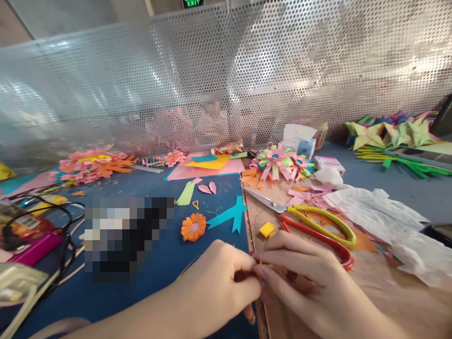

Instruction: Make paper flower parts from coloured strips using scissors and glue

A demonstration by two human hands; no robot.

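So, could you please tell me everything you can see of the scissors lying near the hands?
The scissors lie flat on the brown cardboard sheet, just beyond the right hand. They look shut: the metal blades point up and left, the large loop handles lie to the right. One handle looks like yellow-green plastic, the other red. The red loop's lower end seems to pass close behind the right hand; real contact cannot be told. Pink paper scraps lie beside them.

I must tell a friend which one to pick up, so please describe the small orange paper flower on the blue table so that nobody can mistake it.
On the blue table, look just beyond the left hand, left of the brown board. The orange paper flower lies alone and flat, beside a teal paper cut-out; unlike the big flower heaps, it is single, small, with a pale pink centre.
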